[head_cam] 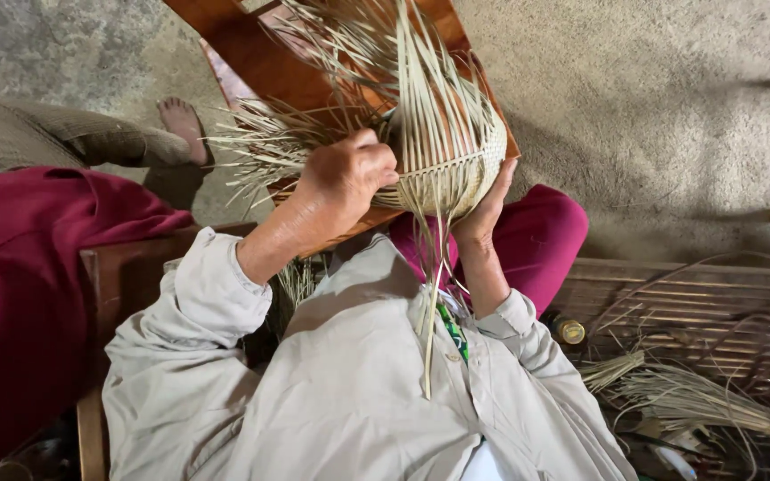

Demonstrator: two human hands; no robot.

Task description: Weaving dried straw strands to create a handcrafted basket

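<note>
A half-woven basket (pixel 456 156) of pale thin strips rests on a brown wooden board (pixel 269 62) in front of me. Loose strip ends (pixel 269 142) fan out to the left and upward from it, and a few hang down over my shirt. My left hand (pixel 349 174) is closed on strips at the basket's left side. My right hand (pixel 487 209) cups the basket from below on its right side, fingers pressed against the woven wall.
A second person in dark red cloth (pixel 20 267) sits at the left, bare foot (pixel 184 125) on the concrete floor. A slatted wooden platform (pixel 697 312) at the right holds bundles of strips (pixel 697 401) and a small bottle (pixel 568 330).
</note>
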